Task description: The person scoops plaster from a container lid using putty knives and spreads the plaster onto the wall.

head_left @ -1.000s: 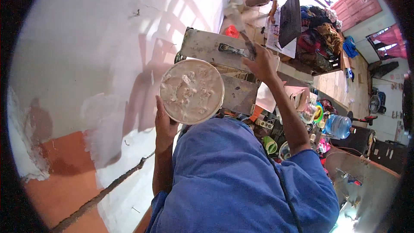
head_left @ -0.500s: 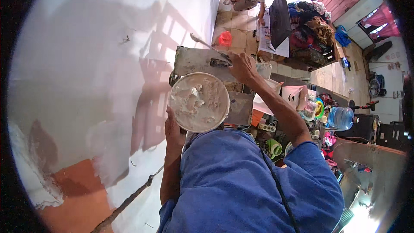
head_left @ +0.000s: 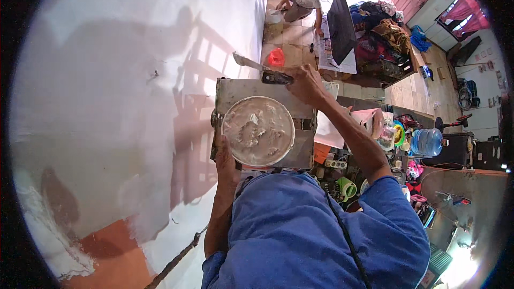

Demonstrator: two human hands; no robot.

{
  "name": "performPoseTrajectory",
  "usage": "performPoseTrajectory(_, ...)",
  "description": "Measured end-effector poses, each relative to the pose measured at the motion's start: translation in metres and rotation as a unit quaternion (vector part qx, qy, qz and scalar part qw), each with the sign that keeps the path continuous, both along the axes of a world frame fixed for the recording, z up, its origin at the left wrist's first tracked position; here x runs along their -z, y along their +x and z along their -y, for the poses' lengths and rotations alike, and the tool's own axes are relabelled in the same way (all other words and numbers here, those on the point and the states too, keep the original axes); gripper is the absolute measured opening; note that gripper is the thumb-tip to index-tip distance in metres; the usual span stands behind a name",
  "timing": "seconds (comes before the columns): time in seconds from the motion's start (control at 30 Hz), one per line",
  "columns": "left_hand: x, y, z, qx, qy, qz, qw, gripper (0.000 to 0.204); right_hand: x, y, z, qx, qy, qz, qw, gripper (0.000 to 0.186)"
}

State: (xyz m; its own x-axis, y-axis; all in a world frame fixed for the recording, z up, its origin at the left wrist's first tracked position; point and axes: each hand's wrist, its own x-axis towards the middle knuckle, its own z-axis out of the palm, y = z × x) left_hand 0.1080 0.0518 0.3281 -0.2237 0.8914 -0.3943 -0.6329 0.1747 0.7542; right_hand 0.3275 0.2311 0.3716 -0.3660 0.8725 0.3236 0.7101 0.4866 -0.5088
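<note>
A round white tub [head_left: 293, 134] stands before me over a grey platform, filled with creamy pale paste [head_left: 262, 142] whose surface is lumpy. My left hand [head_left: 227, 161] is closed on the tub's near left side, the thumb up along the wall; its other fingers are hidden. In my right hand [head_left: 308, 86], closed round the handle, is a putty knife [head_left: 249, 63]. Its paste-smeared blade points left toward the wall, beyond the tub. A dark flat piece with a slot shows against the same grip; I cannot tell if it is a second tool.
A pale wall [head_left: 118, 101] with an orange patch [head_left: 115, 251] rises at my left. The grey platform [head_left: 300, 152] lies under the tub. Farther off, a person [head_left: 304, 0] crouches on the tiled floor beside a red plastic bag [head_left: 276, 58]. Clutter and a blue water jug [head_left: 426, 143] fill the right.
The tub has shifted right and slightly nearer me, showing more of the platform at its left. The putty knife has turned a little, its blade slightly lower and farther left.
</note>
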Motion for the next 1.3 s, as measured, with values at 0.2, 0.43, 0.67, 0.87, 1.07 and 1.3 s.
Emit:
performPoseTrajectory(0.2,-0.017,0.016,-0.024,0.015,-0.046,-0.062,0.997,0.044,-0.036,0.006,-0.008,-0.003,-0.081,0.025,0.996,0.025)
performPoseTrajectory(0.43,0.045,0.007,-0.034,0.050,-0.081,-0.097,0.991,0.052,-0.066,-0.011,0.016,-0.081,-0.057,-0.034,0.994,0.023)
performPoseTrajectory(0.67,0.008,-0.002,-0.022,0.067,0.127,-0.629,0.764,0.039,-0.069,-0.025,0.031,-0.157,-0.038,-0.085,0.983,0.020)
performPoseTrajectory(0.87,-0.030,0.004,-0.019,-0.019,0.081,-0.480,0.874,0.041,-0.072,-0.040,0.048,-0.172,-0.044,-0.133,0.975,0.018)
performPoseTrajectory(1.07,-0.092,-0.022,-0.027,0.270,-0.081,0.051,0.958,0.039,-0.095,-0.057,0.073,-0.216,-0.076,-0.087,0.970,0.014)
performPoseTrajectory(1.3,-0.053,-0.043,-0.028,0.380,0.229,-0.426,0.788,0.035,-0.119,-0.074,0.108,-0.281,-0.002,-0.058,0.958,0.031)
